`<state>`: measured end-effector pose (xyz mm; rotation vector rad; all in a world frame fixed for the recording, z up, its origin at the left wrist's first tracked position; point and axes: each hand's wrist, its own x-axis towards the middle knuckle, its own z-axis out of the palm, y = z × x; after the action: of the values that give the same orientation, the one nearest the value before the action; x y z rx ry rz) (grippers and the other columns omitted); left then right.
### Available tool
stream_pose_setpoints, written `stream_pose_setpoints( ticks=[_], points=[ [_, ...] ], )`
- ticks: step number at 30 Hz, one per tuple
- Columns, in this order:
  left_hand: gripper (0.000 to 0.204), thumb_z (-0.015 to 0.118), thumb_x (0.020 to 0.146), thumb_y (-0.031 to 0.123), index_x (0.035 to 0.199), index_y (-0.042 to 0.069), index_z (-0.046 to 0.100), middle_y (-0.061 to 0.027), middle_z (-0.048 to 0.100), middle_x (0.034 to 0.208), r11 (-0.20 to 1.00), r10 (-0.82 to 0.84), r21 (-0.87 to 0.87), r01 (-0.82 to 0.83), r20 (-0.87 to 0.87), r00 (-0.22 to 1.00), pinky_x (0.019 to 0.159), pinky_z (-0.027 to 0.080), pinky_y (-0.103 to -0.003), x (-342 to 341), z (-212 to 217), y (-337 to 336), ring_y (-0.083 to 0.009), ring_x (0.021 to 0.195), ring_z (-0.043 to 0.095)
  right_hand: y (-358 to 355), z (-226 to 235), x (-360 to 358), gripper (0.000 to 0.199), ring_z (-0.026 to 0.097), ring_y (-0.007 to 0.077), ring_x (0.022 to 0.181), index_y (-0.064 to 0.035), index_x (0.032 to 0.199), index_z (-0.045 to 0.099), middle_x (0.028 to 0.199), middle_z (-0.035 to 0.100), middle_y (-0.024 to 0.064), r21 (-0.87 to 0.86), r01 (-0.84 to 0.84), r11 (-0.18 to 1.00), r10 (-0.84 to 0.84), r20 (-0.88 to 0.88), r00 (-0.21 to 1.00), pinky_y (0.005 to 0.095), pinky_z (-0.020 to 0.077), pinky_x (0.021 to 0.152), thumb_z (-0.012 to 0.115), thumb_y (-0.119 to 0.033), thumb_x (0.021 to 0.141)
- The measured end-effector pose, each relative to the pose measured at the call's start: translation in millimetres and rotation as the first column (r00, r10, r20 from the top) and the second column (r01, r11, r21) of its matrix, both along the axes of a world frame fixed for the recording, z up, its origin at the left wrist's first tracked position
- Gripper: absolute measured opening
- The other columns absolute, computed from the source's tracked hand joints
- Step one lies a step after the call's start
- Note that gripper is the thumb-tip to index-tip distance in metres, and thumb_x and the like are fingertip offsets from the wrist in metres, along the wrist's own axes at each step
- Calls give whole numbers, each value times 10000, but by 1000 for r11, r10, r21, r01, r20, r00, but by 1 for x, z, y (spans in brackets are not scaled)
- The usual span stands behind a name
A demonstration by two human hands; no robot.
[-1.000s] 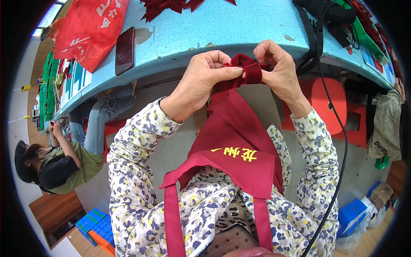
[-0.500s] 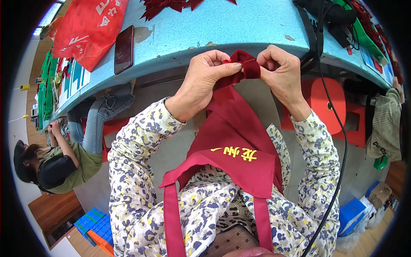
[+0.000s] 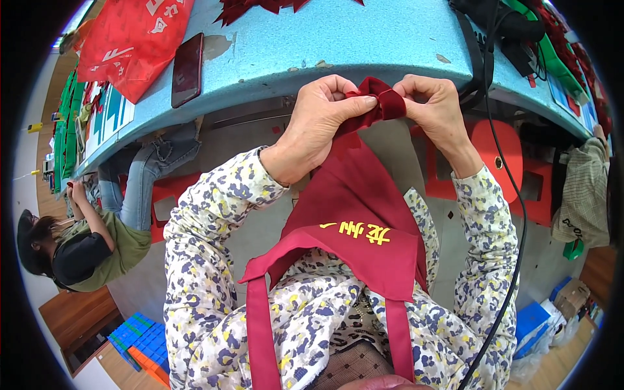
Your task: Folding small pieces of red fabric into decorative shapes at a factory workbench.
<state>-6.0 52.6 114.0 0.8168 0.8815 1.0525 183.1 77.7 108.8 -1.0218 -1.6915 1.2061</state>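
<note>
Between my two hands, just off the near edge of the blue table, is a dark red velvet ribbon bow. My left hand pinches its left side, with the thumb lying across the folds. At its right loop, the thumb and fingertips of my right hand are pressed together on the velvet. A ribbon end hangs below the left hand in front of my dark red apron. The back of the bow is hidden by my fingers.
On the blue table lie a phone, a red bag and several dark red bows. A black cable runs down at the right. Red stools stand beneath the table. Another person sits at the left.
Both hands have shifted slightly to the right with the bow. My right fingers have closed in on its right loop, which has turned a little.
</note>
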Motion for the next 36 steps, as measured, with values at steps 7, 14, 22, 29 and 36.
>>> stream_pose_setpoints(
  ticks=[7, 14, 22, 29, 36],
  points=[
    [163, 670, 760, 39, 845, 10, 534, -47, 609, 767, 999, 31, 6, -31, -17, 999, 636, 460, -188, -4, -1, 1, -80, 680, 574, 4, -7, -6, 54, 456, 5, 602, -3, 744, 614, 647, 536, -50, -7, -15, 1000, 15, -45, 999, 154, 364, 536, 627, -44, 778],
    [166, 668, 759, 38, 854, 3, 537, -53, 612, 769, 997, 71, 4, -71, -29, 997, 636, 463, -191, -6, -1, 6, -84, 677, 575, 1, -5, -11, 63, 484, 16, 641, 9, 764, 602, 676, 548, -42, 219, 97, 971, -134, 160, 978, 155, 386, 569, 615, -46, 790],
    [169, 669, 758, 37, 858, -2, 539, -66, 618, 778, 999, 50, 17, -49, -42, 998, 635, 469, -193, -2, 1, 9, -89, 686, 583, 9, -10, -5, 66, 486, 26, 653, 11, 771, 589, 707, 556, -31, 174, 4, 985, -8, 24, 1000, 172, 402, 584, 607, -44, 802],
    [171, 673, 753, 31, 854, -4, 540, -67, 618, 775, 998, 54, 17, -53, -51, 997, 621, 470, -192, -4, -4, 13, -89, 678, 583, 12, -12, -7, 69, 489, 24, 672, 9, 776, 587, 710, 552, -41, 97, -28, 995, 28, 2, 1000, 168, 410, 601, 593, -46, 819],
    [173, 677, 748, 30, 849, -1, 540, -66, 614, 767, 997, 70, 23, -69, -45, 997, 622, 471, -191, -4, -9, 16, -90, 677, 582, 12, -17, -7, 38, 512, 58, 658, 29, 780, 574, 714, 566, 11, 294, 13, 956, -50, 120, 991, 187, 415, 595, 593, -3, 787]
  ],
)
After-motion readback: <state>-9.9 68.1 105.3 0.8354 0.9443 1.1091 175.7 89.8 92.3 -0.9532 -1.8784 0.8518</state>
